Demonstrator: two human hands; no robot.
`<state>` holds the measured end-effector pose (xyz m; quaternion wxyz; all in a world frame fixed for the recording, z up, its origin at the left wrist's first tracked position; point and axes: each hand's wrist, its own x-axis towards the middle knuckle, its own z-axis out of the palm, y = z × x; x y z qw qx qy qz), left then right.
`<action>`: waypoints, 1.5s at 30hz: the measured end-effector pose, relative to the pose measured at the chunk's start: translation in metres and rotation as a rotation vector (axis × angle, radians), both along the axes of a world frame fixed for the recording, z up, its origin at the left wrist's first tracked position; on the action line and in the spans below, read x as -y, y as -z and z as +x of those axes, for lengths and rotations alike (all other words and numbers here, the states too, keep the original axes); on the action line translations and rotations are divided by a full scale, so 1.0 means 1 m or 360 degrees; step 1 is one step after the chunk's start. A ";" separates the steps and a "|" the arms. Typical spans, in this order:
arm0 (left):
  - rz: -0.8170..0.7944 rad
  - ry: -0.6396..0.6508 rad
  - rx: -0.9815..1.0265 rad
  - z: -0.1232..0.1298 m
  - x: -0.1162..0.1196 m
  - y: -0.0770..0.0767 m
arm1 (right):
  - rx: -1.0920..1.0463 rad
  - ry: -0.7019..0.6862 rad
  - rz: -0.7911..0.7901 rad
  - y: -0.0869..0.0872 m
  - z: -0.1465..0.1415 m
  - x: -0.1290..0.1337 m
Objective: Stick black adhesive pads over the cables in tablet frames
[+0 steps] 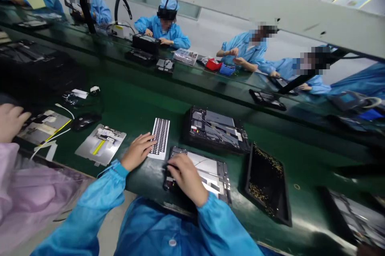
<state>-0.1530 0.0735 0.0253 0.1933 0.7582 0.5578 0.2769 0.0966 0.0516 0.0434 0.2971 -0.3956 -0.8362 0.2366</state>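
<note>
A flat device assembly (210, 168) with silver panels and a black frame lies at the table's front edge. My right hand (186, 174) is over its left end, thumb and fingers bent together at the frame; whatever is between the fingertips is too small to make out. My left hand (138, 151) rests with spread fingers on the left edge of a white sheet (162, 138) covered in rows of small black stickers. Behind the device sits a black stack (215, 128) of similar assemblies. To the right is a black tray (267, 184) with many tiny brass-coloured pieces.
A silver plate (104, 144) with a yellow strip and a black mouse (86, 120) lie to the left. Another person's hand (12, 121) is at the far left. A raised shelf edge crosses behind, with people working beyond. More assemblies (357, 212) stand at the right.
</note>
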 end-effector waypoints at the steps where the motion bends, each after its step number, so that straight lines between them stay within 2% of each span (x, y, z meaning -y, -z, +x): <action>1: -0.0037 0.0040 -0.0016 -0.004 -0.009 0.008 | 0.0103 -0.0067 0.0020 0.003 -0.022 -0.011; 3: -0.0078 0.0061 -0.0011 -0.007 -0.018 0.021 | 0.0338 -0.0094 0.0052 0.012 -0.054 -0.028; 5: -0.0095 0.0067 -0.0013 -0.008 -0.018 0.029 | 0.0493 -0.0049 0.0054 0.023 -0.072 -0.039; 10: -0.0116 0.0072 -0.0018 -0.008 -0.012 0.032 | 0.0537 -0.0003 0.0010 0.039 -0.082 -0.043; 13: -0.0112 0.0076 -0.0026 -0.009 -0.014 0.032 | 0.0483 -0.0052 -0.0011 0.040 -0.086 -0.046; 15: -0.0106 0.0086 -0.0026 -0.010 -0.015 0.033 | 0.0412 -0.0099 -0.0040 0.034 -0.084 -0.050; 18: -0.0100 0.0109 0.0005 -0.011 -0.017 0.034 | 0.0235 -0.0136 -0.0120 0.014 -0.059 -0.053; 23: -0.0104 0.0120 0.0112 -0.012 -0.021 0.035 | -0.0471 0.0040 -0.0311 -0.021 0.018 -0.028; 26: -0.0124 0.0101 0.0119 -0.011 -0.022 0.033 | -0.0476 0.0132 -0.0412 -0.021 0.047 -0.006; 28: -0.0123 0.0082 0.0098 -0.009 -0.022 0.031 | -0.0463 0.0147 -0.0456 -0.013 0.051 0.003; 31: -0.0094 0.0066 0.0053 -0.007 -0.021 0.029 | -0.0331 0.0044 -0.0381 0.001 0.032 0.002; 35: -0.0080 0.0050 -0.0019 -0.004 -0.018 0.027 | 0.0225 -0.0107 -0.0052 0.011 -0.022 -0.021; 38: -0.0073 0.0038 -0.0051 -0.003 -0.016 0.026 | 0.0603 -0.0109 0.0095 0.016 -0.057 -0.037; 41: -0.0068 0.0031 -0.0057 -0.003 -0.016 0.027 | 0.0764 -0.0038 0.0153 0.022 -0.073 -0.041; 45: -0.0068 0.0021 -0.0044 -0.002 -0.016 0.029 | 0.0787 0.0032 0.0140 0.031 -0.078 -0.035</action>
